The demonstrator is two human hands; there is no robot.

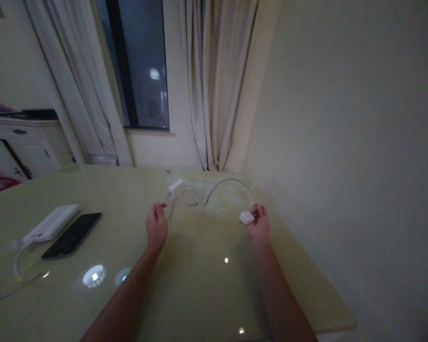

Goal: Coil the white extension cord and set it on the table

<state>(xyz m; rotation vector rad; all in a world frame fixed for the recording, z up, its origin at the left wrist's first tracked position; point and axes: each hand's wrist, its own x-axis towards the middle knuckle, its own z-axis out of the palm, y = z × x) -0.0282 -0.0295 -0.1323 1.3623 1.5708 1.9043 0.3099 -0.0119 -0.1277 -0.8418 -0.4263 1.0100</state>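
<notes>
My left hand (pixel 157 225) is closed in a pinch on a thin white cable, just below a small white block (pixel 176 186) that the cable runs into. From there the white cable (pixel 228 180) loops over the table and arches across to my right hand (pixel 260 223). That hand is closed around a white plug (pixel 247 217), whose squarish body sticks out to the left of the fingers. A dark prong shows under the plug. Both hands are apart, above the far half of the table.
On the left of the glossy pale table (pixel 199 285) lie a white power bank (pixel 53 222) with a cable and a black phone (pixel 72 235). A wall (pixel 342 142) runs along the right edge. Curtains (pixel 219 85) and a window (pixel 142 66) are behind, with a white cabinet (pixel 28 142) at far left.
</notes>
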